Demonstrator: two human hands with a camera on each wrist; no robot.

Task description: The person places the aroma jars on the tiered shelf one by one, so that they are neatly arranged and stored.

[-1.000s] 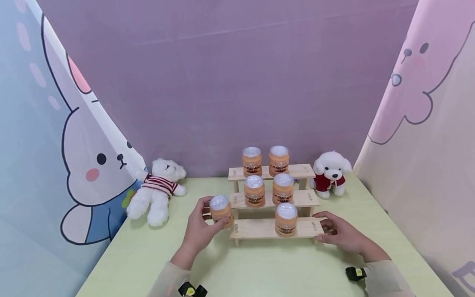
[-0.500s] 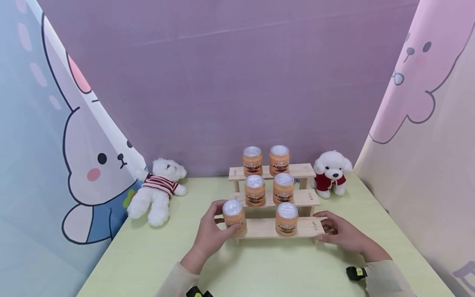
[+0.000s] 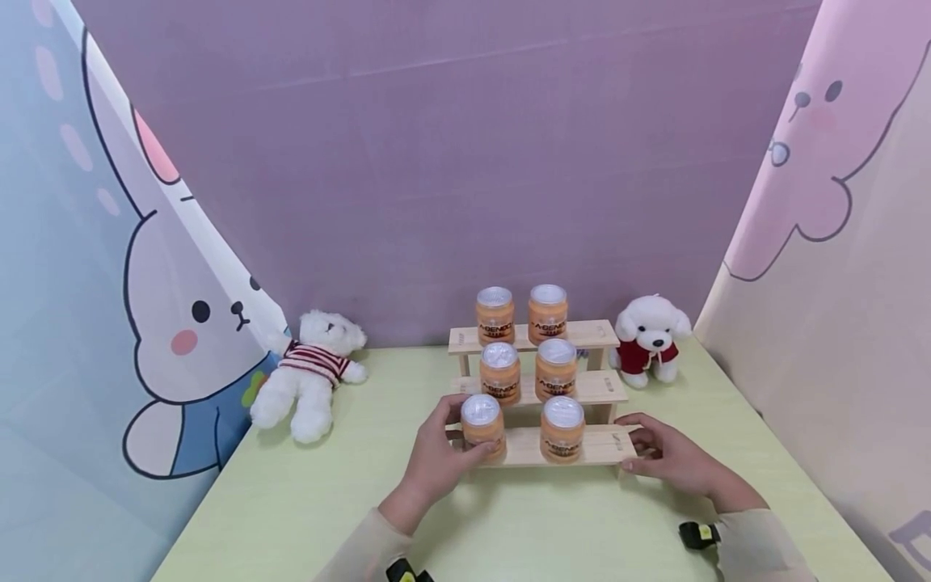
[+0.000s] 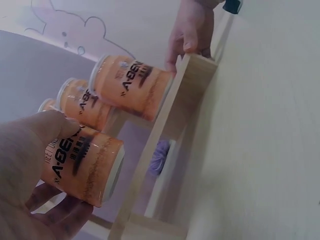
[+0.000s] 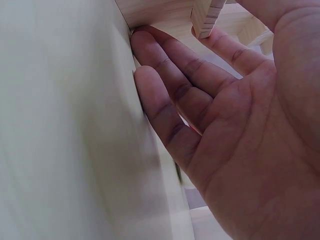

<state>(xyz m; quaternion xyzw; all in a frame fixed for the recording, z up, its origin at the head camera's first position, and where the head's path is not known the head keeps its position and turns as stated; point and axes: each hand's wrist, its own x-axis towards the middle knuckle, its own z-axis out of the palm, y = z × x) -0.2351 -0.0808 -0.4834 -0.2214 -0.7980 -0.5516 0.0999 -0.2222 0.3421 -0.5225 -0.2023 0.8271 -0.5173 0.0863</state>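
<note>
My left hand (image 3: 439,459) grips an orange can (image 3: 483,428) with a silvery lid, thumb in front and fingers behind. That can hangs over the left part of the bottom tier of a wooden three-tier display stand (image 3: 598,446). In the left wrist view, a gap shows between the base of the held can (image 4: 82,165) and the board (image 4: 150,155). At the stand's right end, my right hand (image 3: 672,459) holds the bottom board between thumb and fingers. In the right wrist view, the fingertips (image 5: 150,82) lie low, beside the tabletop. Another can (image 3: 562,430) stands upright on the bottom tier.
Two matching cans stand on the middle tier (image 3: 592,386) and two on the top tier (image 3: 591,331). A white plush bear (image 3: 313,372) in a striped shirt lies at the left, and a plush dog (image 3: 650,339) sits behind the stand's right end. A purple cloth (image 3: 436,178) hangs behind.
My left hand has carried its can rightward and slightly down, from beside the stand to over the left of the bottom tier. The right hand stays at the stand's right end.
</note>
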